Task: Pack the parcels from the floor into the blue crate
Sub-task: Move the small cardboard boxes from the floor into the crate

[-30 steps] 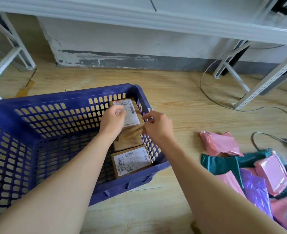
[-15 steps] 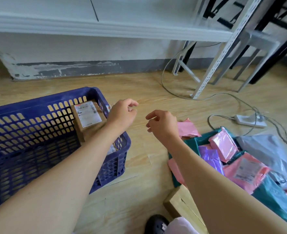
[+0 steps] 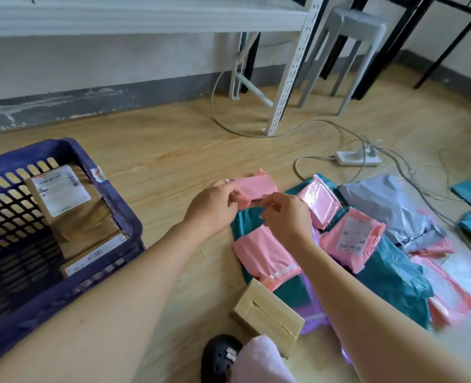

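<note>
Both hands have left the blue crate (image 3: 123, 214) for the floor pile, left hand (image 3: 215, 207) and right hand (image 3: 288, 217) pinching a pink parcel (image 3: 256, 186) with curled fingers (image 3: 230, 189).

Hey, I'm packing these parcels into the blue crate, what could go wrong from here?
Both the left hand and the right hand only pinch the pink parcel at its near edge; the soft bag could slip on the way to the blue crate. Cables and a power strip lie right beside the pile, so a dragged parcel might snag them.
</note>
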### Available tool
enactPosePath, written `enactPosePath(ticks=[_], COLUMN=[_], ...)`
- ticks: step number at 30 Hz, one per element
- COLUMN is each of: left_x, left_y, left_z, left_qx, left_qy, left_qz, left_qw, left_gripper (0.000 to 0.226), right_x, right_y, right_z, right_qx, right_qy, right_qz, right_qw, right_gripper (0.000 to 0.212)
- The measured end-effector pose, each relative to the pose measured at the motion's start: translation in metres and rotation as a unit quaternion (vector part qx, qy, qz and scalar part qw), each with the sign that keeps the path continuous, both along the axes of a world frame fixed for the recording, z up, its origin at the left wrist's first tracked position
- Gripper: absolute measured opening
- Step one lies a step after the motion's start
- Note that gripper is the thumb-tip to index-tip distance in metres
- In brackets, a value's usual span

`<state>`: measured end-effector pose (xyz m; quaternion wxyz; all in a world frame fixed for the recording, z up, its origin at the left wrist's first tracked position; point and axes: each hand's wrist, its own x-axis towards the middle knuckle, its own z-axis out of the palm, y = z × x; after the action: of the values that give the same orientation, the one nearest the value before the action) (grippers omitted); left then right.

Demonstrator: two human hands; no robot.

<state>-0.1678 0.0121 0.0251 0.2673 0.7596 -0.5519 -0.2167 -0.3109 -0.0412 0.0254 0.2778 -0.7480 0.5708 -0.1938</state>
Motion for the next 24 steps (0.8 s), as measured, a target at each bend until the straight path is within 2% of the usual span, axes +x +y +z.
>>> enactPosePath(ticks=[4, 7, 11, 14, 21, 24], left_x=[-0.025, -0.039, -0.047, -0.043, -0.039, -0.039], left_y=[0.006, 0.018, 0.036, 0.042, 0.044, 0.046], left_z=[-0.028, -0.048, -0.067, -0.073, -0.074, -0.071], left_qx=[0.058, 0.089, 0.159, 0.19, 0.217, 0.227], left_qy=[-0.052, -0.124, -0.224, -0.242, -0.23, -0.225], left_qz=[-0.072, -0.156, -0.268, -0.279, -0.27, -0.266], left_qw=[0.994, 0.976, 0.923, 0.91, 0.909, 0.91], left_gripper=[0.037, 0.048, 0.074, 0.087, 0.08, 0.071], right_x=[-0.028, -0.045, -0.062, -0.07, -0.076, -0.074], right_y=[0.01, 0.022, 0.044, 0.061, 0.08, 0.088], right_z=[-0.033, -0.058, -0.09, -0.11, -0.138, -0.145], right_qx=[0.016, 0.024, 0.061, 0.098, 0.14, 0.135], right_qy=[0.047, 0.105, 0.175, 0.233, 0.339, 0.362], right_qz=[-0.014, -0.01, 0.069, 0.145, 0.209, 0.213], right_qw=[0.999, 0.994, 0.98, 0.957, 0.907, 0.897], right_gripper=[0.034, 0.035, 0.038, 0.055, 0.099, 0.107])
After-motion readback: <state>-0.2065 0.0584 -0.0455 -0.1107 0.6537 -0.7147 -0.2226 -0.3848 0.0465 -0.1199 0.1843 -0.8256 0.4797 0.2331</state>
